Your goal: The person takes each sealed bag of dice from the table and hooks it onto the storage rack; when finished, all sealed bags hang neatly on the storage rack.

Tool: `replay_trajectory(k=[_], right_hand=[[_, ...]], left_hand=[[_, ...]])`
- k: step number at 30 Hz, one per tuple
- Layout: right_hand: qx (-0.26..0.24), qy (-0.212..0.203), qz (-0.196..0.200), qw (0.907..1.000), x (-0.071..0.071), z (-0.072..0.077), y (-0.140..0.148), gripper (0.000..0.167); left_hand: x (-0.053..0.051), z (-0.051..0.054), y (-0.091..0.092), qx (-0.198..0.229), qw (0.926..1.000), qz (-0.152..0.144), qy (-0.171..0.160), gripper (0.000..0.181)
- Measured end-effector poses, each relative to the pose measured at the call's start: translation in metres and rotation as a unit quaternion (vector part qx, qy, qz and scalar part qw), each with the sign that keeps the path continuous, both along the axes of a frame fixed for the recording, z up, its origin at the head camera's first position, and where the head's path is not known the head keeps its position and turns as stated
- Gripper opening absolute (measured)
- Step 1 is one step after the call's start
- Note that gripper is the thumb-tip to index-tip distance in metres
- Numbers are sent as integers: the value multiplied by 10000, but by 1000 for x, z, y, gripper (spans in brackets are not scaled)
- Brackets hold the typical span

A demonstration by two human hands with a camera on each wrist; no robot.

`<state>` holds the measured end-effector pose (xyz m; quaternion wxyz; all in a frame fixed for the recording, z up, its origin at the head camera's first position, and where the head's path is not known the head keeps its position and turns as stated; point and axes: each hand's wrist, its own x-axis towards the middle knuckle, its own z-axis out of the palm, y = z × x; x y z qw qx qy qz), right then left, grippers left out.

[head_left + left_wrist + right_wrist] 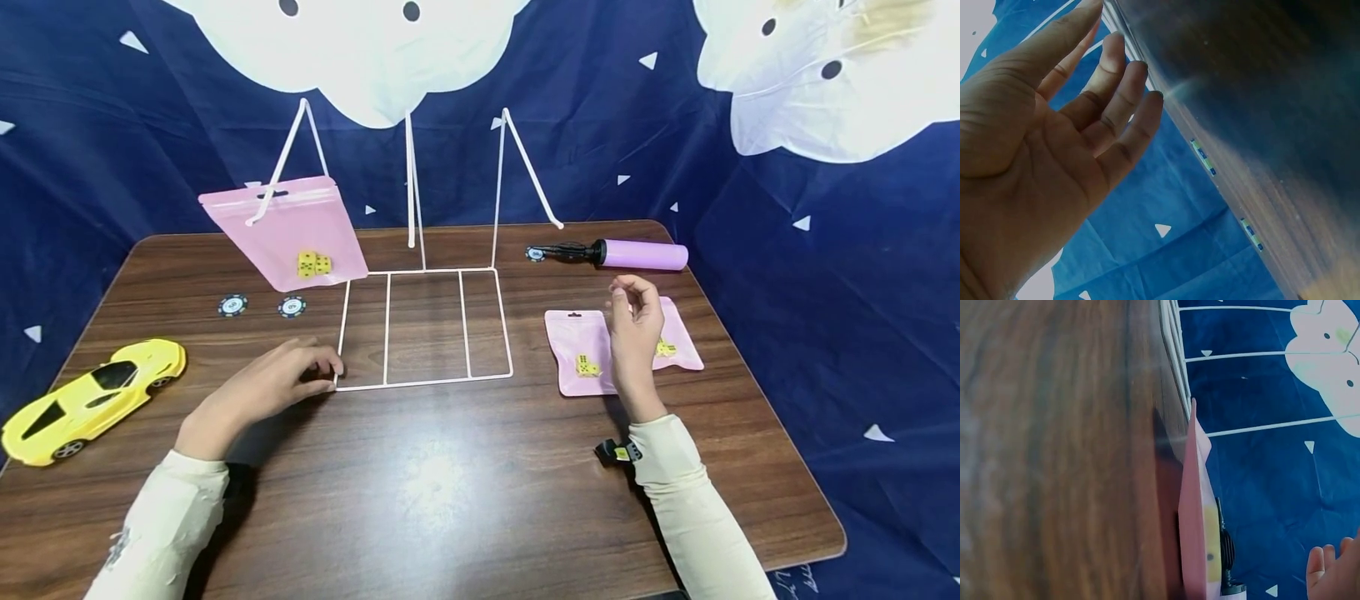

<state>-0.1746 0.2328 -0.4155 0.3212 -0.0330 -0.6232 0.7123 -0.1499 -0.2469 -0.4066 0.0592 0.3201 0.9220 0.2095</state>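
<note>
At the left front corner of the white wire rack, my left hand pinches the frame between thumb and fingers; the left wrist view shows the hand with its other fingers loosely bent. A pink bag with yellow dice hangs on the rack's left hook; the middle and right hooks hold nothing. My right hand is raised over two pink bags lying on the table, the left one and the right one, both with yellow dice. Its fingers are loosely bent and empty.
A yellow toy car stands at the left. Two poker chips lie behind my left hand, with another beside the purple pump at the back right. A small black item lies by my right sleeve.
</note>
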Motion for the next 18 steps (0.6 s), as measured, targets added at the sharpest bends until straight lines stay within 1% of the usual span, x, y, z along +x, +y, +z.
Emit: replay_trajectory(k=[6, 11, 15, 18], right_hand=[[10, -22, -144, 9999, 0, 0, 6, 25], [-136, -65, -180, 9997, 2, 0, 13, 27], [-163, -60, -241, 9996, 3, 0, 20, 25], [-99, -130, -297, 9994, 5, 0, 26, 21]], left_hand=[[0, -3, -4, 9, 10000, -63, 1, 16], [1, -3, -5, -58, 10000, -49, -17, 14], [1, -2, -3, -26, 10000, -37, -12, 15], [2, -1, -3, -11, 10000, -24, -9, 16]])
